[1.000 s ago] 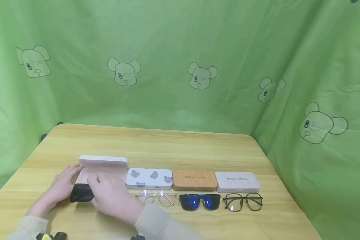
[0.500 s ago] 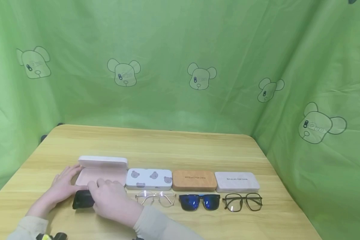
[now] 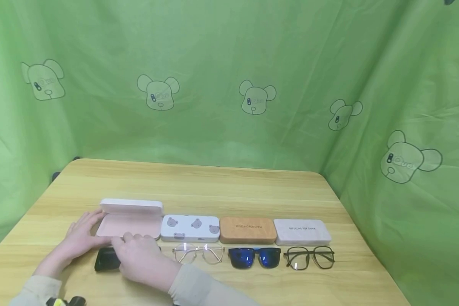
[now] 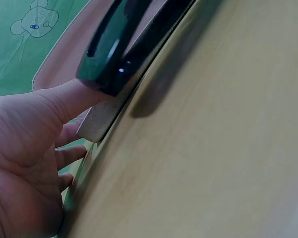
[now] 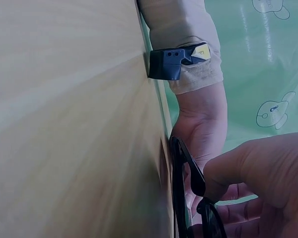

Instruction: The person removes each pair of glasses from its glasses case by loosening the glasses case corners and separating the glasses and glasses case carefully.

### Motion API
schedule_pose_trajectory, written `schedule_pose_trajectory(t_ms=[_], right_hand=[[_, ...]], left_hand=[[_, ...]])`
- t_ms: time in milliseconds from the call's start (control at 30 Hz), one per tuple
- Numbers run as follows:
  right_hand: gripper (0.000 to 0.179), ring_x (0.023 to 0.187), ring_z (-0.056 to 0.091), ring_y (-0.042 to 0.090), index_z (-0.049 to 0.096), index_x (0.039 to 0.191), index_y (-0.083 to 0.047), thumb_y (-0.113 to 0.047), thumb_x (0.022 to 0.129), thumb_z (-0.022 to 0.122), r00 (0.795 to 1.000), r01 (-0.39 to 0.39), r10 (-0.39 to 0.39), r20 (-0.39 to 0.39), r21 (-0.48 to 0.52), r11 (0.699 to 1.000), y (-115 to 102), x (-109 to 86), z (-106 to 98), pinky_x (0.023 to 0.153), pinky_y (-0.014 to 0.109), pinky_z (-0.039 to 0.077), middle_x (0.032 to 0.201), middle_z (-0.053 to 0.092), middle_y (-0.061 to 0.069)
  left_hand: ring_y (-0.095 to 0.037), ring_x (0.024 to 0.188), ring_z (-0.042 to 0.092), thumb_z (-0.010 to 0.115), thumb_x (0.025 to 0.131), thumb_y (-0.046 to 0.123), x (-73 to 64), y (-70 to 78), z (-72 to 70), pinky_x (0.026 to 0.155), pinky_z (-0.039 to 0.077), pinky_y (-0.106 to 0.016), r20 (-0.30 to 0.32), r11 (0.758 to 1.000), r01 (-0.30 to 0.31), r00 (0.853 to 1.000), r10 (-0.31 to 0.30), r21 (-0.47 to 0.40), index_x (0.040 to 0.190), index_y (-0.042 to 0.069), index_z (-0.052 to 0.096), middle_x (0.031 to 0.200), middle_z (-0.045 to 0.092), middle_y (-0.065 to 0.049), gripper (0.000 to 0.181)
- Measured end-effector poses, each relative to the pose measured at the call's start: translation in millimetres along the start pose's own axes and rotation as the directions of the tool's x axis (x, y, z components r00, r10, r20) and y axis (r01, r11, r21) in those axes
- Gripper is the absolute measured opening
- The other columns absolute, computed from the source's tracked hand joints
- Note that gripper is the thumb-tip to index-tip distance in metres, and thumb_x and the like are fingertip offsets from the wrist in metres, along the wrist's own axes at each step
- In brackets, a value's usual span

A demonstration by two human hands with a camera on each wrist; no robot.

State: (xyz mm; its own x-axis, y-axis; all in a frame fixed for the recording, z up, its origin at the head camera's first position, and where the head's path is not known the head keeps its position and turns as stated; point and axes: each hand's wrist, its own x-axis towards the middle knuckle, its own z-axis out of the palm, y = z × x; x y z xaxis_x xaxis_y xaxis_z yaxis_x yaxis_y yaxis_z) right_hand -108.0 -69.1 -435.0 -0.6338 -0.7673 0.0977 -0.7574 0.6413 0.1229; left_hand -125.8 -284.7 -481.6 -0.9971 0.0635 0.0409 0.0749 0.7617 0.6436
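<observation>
My right hand (image 3: 145,259) pinches a pair of black sunglasses (image 3: 107,260) near the middle, just in front of an open eyeglass case (image 3: 128,225) with a pale pink lining. Its lid stands raised at the back. In the right wrist view, thumb and fingers meet at the bridge of the sunglasses (image 5: 179,193). My left hand (image 3: 80,238) rests at the left end of the case, fingers extended along its side and the thumb towards its front edge. The left wrist view has the dark sunglasses (image 4: 107,54) beside that thumb, a little above the table.
Right of the open case lie a bear-print case (image 3: 190,228), an orange-brown case (image 3: 247,230) and a whitish case (image 3: 302,232), all shut. In front of them are thin-framed glasses (image 3: 199,253), blue-lensed sunglasses (image 3: 254,257) and black-framed glasses (image 3: 310,257). A green curtain (image 3: 214,127) surrounds the table.
My right hand has brought the black sunglasses from over the front of the open case towards the near side and lower, baring the pink lining. The left hand has stayed at the case.
</observation>
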Motion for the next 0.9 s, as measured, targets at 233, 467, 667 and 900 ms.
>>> schedule_pose_trajectory(t_ms=[233, 467, 667, 900], right_hand=[[0.049, 0.07, 0.056, 0.002, 0.053, 0.123, -0.028, -0.036, 0.079, 0.074, 0.999, -0.007, 0.007, 0.033, 0.01, 1.0, -1.2, 1.4, 2.4, 0.048, 0.016, 0.039, 0.094, 0.062, -0.013], [0.046, 0.069, 0.056, 0.003, 0.053, 0.121, -0.029, -0.035, 0.08, 0.073, 0.999, -0.012, 0.012, 0.042, 0.015, 1.0, -1.2, 2.3, 5.1, 0.049, 0.017, 0.039, 0.093, 0.062, -0.012], [0.049, 0.07, 0.057, 0.002, 0.052, 0.123, -0.03, -0.035, 0.08, 0.073, 0.999, -0.014, 0.013, 0.045, 0.016, 1.0, -1.1, 2.9, 6.8, 0.049, 0.017, 0.04, 0.095, 0.063, -0.013], [0.048, 0.07, 0.056, 0.002, 0.053, 0.122, -0.029, -0.036, 0.08, 0.074, 1.0, -0.007, 0.007, 0.023, 0.004, 1.0, 0.1, 2.0, 7.1, 0.05, 0.017, 0.04, 0.094, 0.063, -0.013]], left_hand=[[-0.064, 0.137, 0.007, 0.078, 0.076, 0.035, -0.2, 0.1, -0.6, 0.103, -0.003, -0.081, 0.004, 1.0, 0.0, 1.0, 0.0, -0.017, 0.143, -0.008, 0.035, 0.151, 0.022, -0.038, 0.09], [-0.064, 0.137, 0.007, 0.078, 0.076, 0.034, -0.1, -0.9, -0.1, 0.103, -0.003, -0.081, 0.003, 1.0, -0.001, 1.0, 0.001, -0.022, 0.142, -0.007, 0.035, 0.151, 0.021, -0.038, 0.089], [-0.064, 0.138, 0.006, 0.079, 0.076, 0.034, -0.2, -1.2, 0.2, 0.104, -0.003, -0.081, 0.005, 1.0, 0.002, 1.0, -0.002, -0.024, 0.143, -0.007, 0.035, 0.152, 0.02, -0.038, 0.09], [-0.064, 0.137, 0.006, 0.079, 0.076, 0.034, -0.3, -0.9, 0.0, 0.104, -0.003, -0.081, 0.002, 1.0, -0.004, 1.0, 0.004, -0.026, 0.143, -0.006, 0.036, 0.152, 0.021, -0.038, 0.089]])
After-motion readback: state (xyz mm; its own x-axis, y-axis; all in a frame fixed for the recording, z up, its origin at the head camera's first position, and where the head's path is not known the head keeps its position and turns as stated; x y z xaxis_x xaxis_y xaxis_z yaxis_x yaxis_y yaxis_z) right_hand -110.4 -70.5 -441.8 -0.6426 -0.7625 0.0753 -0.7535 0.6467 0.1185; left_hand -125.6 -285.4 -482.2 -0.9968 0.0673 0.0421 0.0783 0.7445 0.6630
